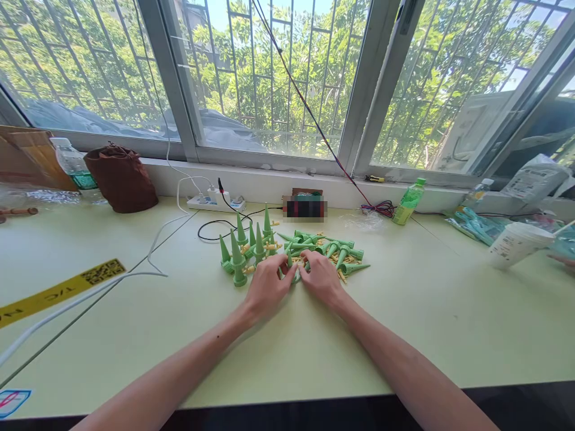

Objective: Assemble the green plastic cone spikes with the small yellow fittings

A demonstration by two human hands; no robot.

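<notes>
A heap of green plastic cones (323,246) with small yellow parts lies in the middle of the pale green table (179,335). Several more green cones (245,248) stand upright to the left of the heap. My left hand (268,282) and my right hand (320,275) meet at the near edge of the heap, fingers curled together around a green cone (290,262) that pokes up between them. What else the fingers pinch is hidden.
A brown pouch (120,178) and a water bottle (74,169) stand back left by the window sill. A white power strip (215,201) with cables lies behind the cones. A green bottle (408,202) and a paper cup (516,244) are at the right. Yellow tape (58,292) marks the table.
</notes>
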